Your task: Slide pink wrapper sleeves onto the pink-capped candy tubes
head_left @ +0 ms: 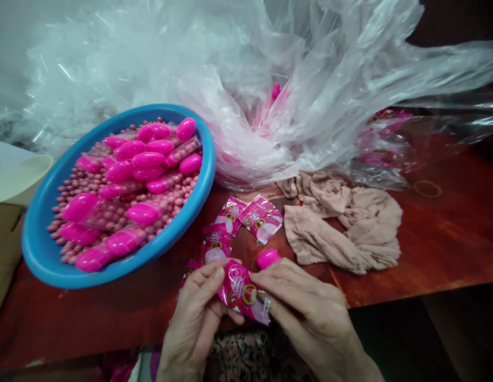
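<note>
Between my two hands is a small pink printed packet [242,292]. My left hand [200,302] pinches its left side with thumb and fingers. At the packet's right edge, my right hand [305,307] also holds a clear tube, mostly hidden by the fingers, whose bright pink cap [267,258] sticks out above them. Just beyond the hands, more pink packets [260,217] lie on the red-brown table [441,239], some overlapping.
A blue basin [209,159] at the left holds small pink balls and several pink-capped tubes [148,159]. Behind is a heap of clear plastic bags [329,95]. A crumpled beige cloth [345,223] and a yellow rubber band [427,189] lie at the right.
</note>
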### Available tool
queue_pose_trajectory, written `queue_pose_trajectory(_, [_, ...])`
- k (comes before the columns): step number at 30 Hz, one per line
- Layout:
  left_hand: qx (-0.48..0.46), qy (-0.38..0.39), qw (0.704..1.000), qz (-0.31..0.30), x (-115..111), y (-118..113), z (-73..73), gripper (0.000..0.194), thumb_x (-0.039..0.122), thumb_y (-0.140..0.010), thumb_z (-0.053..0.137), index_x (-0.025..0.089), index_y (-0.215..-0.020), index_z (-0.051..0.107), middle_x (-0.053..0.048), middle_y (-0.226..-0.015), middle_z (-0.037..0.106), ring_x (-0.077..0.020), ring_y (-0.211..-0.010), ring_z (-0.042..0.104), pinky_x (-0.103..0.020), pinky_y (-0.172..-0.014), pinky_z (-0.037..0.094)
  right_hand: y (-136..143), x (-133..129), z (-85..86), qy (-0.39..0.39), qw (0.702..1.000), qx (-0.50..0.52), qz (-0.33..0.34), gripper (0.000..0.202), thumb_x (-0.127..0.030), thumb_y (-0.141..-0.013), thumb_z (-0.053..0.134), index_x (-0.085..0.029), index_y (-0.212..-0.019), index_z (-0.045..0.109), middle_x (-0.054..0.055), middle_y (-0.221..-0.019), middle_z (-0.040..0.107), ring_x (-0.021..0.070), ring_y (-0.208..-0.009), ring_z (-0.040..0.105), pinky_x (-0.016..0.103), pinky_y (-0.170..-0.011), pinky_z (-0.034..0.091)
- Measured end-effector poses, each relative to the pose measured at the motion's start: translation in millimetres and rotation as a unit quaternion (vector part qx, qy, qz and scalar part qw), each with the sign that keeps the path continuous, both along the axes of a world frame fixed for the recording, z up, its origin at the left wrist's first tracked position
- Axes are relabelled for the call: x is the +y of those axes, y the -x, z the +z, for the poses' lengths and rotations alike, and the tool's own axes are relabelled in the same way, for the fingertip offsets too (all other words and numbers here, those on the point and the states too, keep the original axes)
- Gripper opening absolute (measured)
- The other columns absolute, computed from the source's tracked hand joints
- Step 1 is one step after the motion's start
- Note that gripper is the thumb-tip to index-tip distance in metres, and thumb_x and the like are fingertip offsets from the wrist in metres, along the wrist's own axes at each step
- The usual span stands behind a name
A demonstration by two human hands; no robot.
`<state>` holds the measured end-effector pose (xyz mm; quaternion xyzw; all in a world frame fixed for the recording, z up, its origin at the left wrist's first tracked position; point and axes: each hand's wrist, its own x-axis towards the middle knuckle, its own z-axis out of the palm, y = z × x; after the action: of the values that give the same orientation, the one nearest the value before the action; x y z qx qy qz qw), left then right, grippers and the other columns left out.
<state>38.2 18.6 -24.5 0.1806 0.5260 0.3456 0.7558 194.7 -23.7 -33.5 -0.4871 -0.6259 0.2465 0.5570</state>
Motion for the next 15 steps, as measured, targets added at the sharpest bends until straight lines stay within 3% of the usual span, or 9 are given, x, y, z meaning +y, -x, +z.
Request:
queue_pose_trajectory(4, [-0.006, -0.022, 0.998, -0.055, 1, 4, 0.5, 0.028, 0.014, -0.059, 0.079, 0.014, -0.086, 0.075, -0.004, -0.068, 0.072, -0.0102, -0.05, 0.061, -0.018, -0.046, 0.054, 3, -2, 2.2, 0.008, 0.999, -0.02, 0.025, 0.029, 0.003, -0.079, 0.051, -0.009, -0.101, 0.066, 0.006, -0.08, 0.07, 0.0148, -0.072, 0.065, 0.027, -0.07, 0.056])
queue_pose_trajectory(8, [0.0, -0.055, 0.997, -0.056, 2, 9, -0.9, 0.033, 0.009, -0.059, 0.078, 0.016, -0.091, 0.074, -0.004, -0.073, 0.074, -0.0104, -0.064, 0.065, -0.016, -0.063, 0.053, 6, -5, -1.8, 0.01, 0.996, -0.08, -0.027, 0.025, -0.002, -0.081, 0.048, -0.003, -0.102, 0.064, 0.011, -0.09, 0.072, 0.0137, -0.085, 0.067, 0.02, -0.084, 0.053])
queue_pose_trajectory(12, [-0.002, -0.062, 0.996, -0.064, 2, 13, -0.3, 0.03, 0.013, -0.066, 0.075, 0.018, -0.096, 0.072, -0.005, -0.082, 0.074, -0.0131, -0.07, 0.066, -0.021, -0.068, 0.054, 5, -11, -11.4, 0.057, 0.993, -0.102, -0.028, 0.027, -0.006, -0.086, 0.046, -0.003, -0.11, 0.059, 0.013, -0.104, 0.07, 0.0125, -0.1, 0.065, 0.018, -0.095, 0.046])
queue_pose_trajectory(15, [-0.002, -0.051, 0.998, -0.048, 3, 14, 0.7, 0.024, 0.017, -0.069, 0.073, 0.02, -0.093, 0.073, -0.005, -0.076, 0.073, -0.0126, -0.065, 0.066, -0.02, -0.061, 0.055, 4, -13, -16.1, 0.089, 0.99, -0.107, -0.021, 0.03, -0.006, -0.089, 0.042, -0.004, -0.117, 0.052, 0.013, -0.109, 0.069, 0.0121, -0.105, 0.063, 0.019, -0.095, 0.046])
